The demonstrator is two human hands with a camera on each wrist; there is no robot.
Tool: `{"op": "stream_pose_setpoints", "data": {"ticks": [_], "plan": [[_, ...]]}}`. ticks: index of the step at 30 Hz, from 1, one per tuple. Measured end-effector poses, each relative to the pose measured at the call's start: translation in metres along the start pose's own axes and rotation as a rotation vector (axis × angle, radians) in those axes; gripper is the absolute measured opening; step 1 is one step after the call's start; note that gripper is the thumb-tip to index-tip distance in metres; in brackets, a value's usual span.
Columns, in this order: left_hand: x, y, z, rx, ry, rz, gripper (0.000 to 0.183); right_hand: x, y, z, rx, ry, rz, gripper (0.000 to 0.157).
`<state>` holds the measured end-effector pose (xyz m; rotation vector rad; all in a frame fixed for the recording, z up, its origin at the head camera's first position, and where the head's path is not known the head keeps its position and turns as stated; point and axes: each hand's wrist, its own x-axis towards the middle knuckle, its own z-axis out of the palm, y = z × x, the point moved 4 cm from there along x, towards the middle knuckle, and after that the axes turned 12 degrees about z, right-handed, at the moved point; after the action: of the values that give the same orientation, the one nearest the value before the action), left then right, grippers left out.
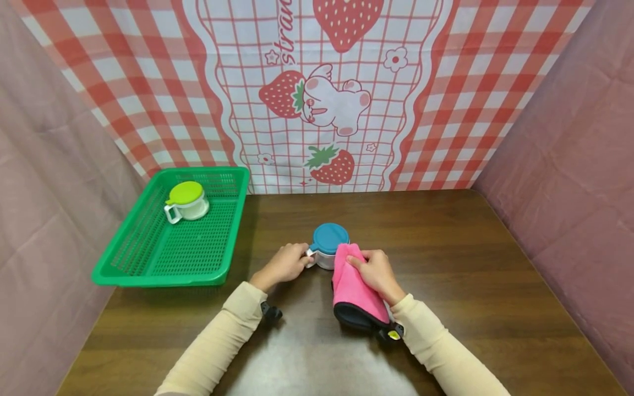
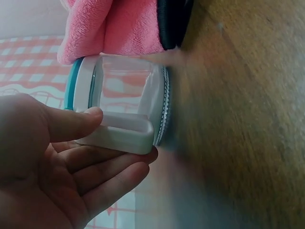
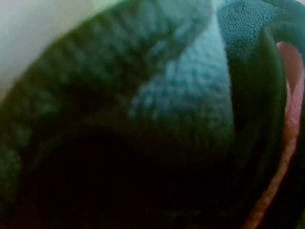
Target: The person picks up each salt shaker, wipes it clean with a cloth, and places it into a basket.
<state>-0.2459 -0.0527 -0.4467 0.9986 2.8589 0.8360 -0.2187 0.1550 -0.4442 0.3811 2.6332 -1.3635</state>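
A clear glass seasoning jar [image 1: 325,260] with a blue lid [image 1: 331,237] and a white handle [image 2: 121,139] stands upright on the table. My left hand [image 1: 283,267] pinches that handle, the thumb on one side and the fingers along the other. On the jar's right side, my right hand [image 1: 378,275] grips a pink cloth [image 1: 353,286] with a dark underside, thumb on top. The cloth's upper end lies against the jar near the lid, and its black-edged lower end hangs toward me. Dark folds of the cloth [image 3: 186,90] fill the right wrist view and hide the fingers.
A green plastic basket [image 1: 230,236] sits at the left of the brown wooden table [image 1: 460,258]. Inside it, near its back, is a similar jar with a lime-green lid [image 1: 186,192]. A checked strawberry curtain [image 1: 322,159] hangs behind, with pinkish drapes [image 1: 569,165] at both sides.
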Motion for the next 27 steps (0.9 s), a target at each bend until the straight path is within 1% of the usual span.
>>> {"op": "stream_pose_setpoints", "data": {"ticks": [3, 7, 11, 14, 20, 23, 27], "plan": [[-0.001, 0.000, 0.000, 0.009, -0.008, 0.009, 0.015, 0.002, 0.001, -0.001, 0.007, -0.009, 0.008, 0.027], [-0.002, -0.001, 0.000, 0.012, -0.018, 0.005, 0.015, 0.003, 0.001, -0.003, 0.016, -0.016, 0.016, 0.029], [-0.003, -0.004, -0.002, 0.020, -0.031, 0.008, 0.014, 0.005, 0.003, -0.008, 0.025, 0.002, 0.023, 0.030], [-0.004, -0.005, -0.005, 0.010, -0.048, 0.026, 0.016, 0.008, 0.004, -0.012, 0.038, 0.003, 0.037, 0.031], [-0.007, -0.007, -0.007, -0.005, -0.086, 0.063, 0.021, 0.014, 0.003, -0.018, 0.041, -0.045, 0.044, 0.030], [-0.008, -0.009, -0.007, -0.028, -0.092, 0.056, 0.020, 0.018, 0.002, -0.019, 0.038, -0.076, 0.046, 0.033], [-0.010, -0.013, -0.008, -0.101, -0.067, 0.040, 0.014, 0.020, 0.002, -0.019, 0.039, -0.103, 0.054, 0.037]]}}
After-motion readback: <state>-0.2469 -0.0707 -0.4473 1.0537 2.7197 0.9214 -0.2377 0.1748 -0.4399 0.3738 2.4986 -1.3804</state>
